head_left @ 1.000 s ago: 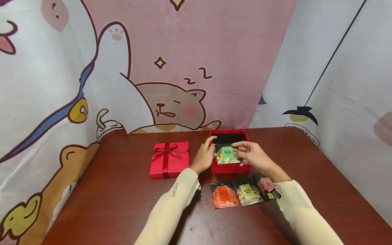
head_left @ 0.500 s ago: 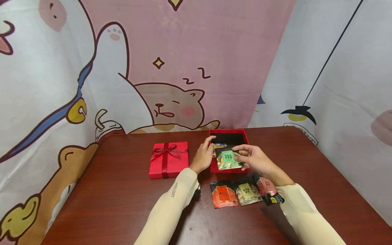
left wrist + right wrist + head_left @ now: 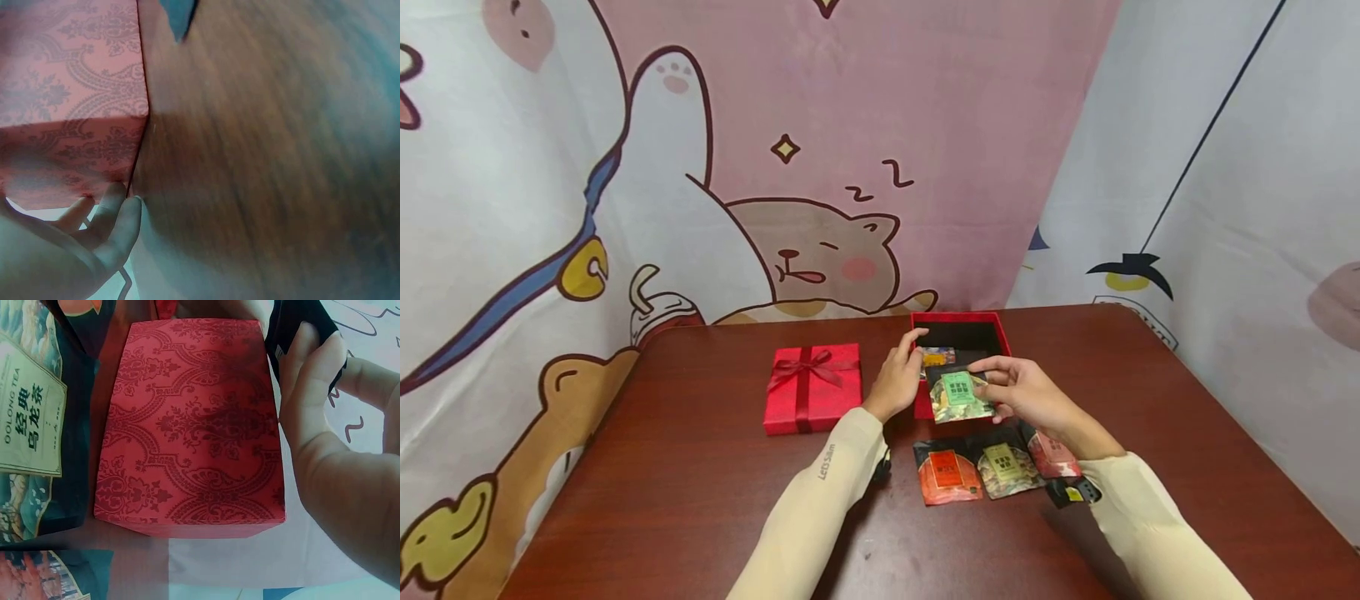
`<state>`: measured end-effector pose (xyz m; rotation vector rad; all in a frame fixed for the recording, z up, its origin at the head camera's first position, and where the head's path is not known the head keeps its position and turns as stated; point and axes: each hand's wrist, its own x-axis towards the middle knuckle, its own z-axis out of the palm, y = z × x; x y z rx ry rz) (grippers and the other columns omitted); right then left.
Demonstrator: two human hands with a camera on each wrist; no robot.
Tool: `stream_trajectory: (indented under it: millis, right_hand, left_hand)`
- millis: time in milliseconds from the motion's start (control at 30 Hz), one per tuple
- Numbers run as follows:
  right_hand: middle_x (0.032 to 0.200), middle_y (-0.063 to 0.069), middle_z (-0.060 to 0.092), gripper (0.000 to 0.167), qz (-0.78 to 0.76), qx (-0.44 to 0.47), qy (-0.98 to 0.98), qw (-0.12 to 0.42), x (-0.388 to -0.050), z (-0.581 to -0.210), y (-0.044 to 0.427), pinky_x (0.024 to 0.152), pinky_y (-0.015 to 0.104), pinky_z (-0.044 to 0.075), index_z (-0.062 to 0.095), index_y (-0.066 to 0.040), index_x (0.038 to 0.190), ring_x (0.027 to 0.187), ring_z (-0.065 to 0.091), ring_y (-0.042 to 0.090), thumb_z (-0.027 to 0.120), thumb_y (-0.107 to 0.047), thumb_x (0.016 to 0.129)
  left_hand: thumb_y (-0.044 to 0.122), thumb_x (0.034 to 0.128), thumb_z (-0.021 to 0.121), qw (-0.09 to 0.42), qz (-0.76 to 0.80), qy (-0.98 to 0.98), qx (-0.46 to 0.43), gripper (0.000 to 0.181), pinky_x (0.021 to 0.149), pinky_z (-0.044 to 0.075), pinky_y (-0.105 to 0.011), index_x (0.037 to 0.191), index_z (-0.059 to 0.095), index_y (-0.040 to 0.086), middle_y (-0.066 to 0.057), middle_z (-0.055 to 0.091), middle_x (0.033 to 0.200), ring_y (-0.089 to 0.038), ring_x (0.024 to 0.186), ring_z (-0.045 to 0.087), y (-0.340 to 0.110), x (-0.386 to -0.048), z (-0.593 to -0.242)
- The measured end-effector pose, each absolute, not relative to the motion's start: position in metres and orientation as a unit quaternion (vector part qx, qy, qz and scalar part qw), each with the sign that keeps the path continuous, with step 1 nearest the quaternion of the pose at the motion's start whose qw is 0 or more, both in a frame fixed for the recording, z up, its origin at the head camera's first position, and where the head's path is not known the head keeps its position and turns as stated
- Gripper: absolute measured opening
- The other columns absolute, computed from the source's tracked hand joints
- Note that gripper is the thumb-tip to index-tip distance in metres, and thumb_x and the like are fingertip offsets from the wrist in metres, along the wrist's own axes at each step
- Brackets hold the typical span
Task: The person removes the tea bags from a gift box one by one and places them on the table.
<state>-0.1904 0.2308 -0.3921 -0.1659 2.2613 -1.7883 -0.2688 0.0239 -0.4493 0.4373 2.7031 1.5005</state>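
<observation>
In the head view, my right hand (image 3: 1030, 398) pinches a tea pouch (image 3: 958, 394) with a green label by its right edge, in front of the opening of the red box (image 3: 964, 317). The pouch's dark back (image 3: 303, 319) shows in the right wrist view. My left hand (image 3: 895, 377) rests against the box's left side, its fingers (image 3: 119, 215) extended along the patterned wall. Inside the box lies another packet (image 3: 938, 357) with a yellow-orange patch.
Nearer me lie three tea pouches: an orange one (image 3: 950, 477), an oolong one (image 3: 1006, 469) and a pink-labelled one (image 3: 1054, 454) partly behind the right wrist. A red lid (image 3: 786, 400) with a ribbon bow sits to the left on the brown table (image 3: 700, 483).
My right hand has drawn the green-labelled pouch slightly towards me, away from the box's opening, uncovering the packet inside. My left hand has stayed at the box.
</observation>
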Motion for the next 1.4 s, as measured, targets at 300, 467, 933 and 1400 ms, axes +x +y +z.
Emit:
stream_trajectory:
  millis: [300, 467, 933, 1400]
  right_hand:
    - [0.101, 0.013, 0.068, 0.045, -0.605, -0.036, 0.783, 0.136, -0.180, -0.395, 0.231, 0.058, 0.031, 0.056, 0.051, 0.007, 0.130, 0.072, 0.062, 0.019, 0.068, -0.008, 0.092]
    - [0.101, 0.012, 0.067, 0.045, -0.612, -0.030, 0.778, 0.141, -0.173, -0.397, 0.231, 0.059, 0.031, 0.056, 0.051, 0.007, 0.130, 0.073, 0.060, 0.018, 0.069, -0.007, 0.092]
    - [0.100, 0.011, 0.069, 0.047, -0.599, -0.042, 0.785, 0.152, -0.160, -0.405, 0.237, 0.051, 0.029, 0.052, 0.052, 0.007, 0.129, 0.065, 0.054, 0.014, 0.071, -0.011, 0.090]
    - [0.097, 0.010, 0.070, 0.044, -0.588, -0.064, 0.786, 0.181, -0.147, -0.414, 0.238, 0.055, 0.029, 0.050, 0.053, 0.007, 0.127, 0.067, 0.057, 0.012, 0.070, -0.013, 0.092]
  left_hand:
    - [0.038, 0.1057, 0.031, 0.015, 0.486, 0.862, 0.142, 0.043, 0.090, 0.043, -0.050, 0.147, 0.041, 0.037, -0.009, 0.055, 0.120, -0.025, 0.112, 0.053, 0.024, -0.269, -0.449]
    - [0.037, 0.1056, 0.031, 0.013, 0.488, 0.861, 0.145, 0.042, 0.088, 0.043, -0.049, 0.146, 0.041, 0.038, -0.009, 0.055, 0.114, -0.025, 0.111, 0.053, 0.023, -0.270, -0.451]
    - [0.037, 0.1057, 0.030, 0.015, 0.486, 0.862, 0.147, 0.043, 0.088, 0.042, -0.048, 0.147, 0.040, 0.036, -0.009, 0.055, 0.115, -0.025, 0.111, 0.052, 0.023, -0.269, -0.450]
    - [0.037, 0.1055, 0.031, 0.016, 0.488, 0.860, 0.149, 0.042, 0.091, 0.042, -0.049, 0.147, 0.040, 0.037, -0.009, 0.054, 0.114, -0.025, 0.114, 0.051, 0.022, -0.267, -0.450]
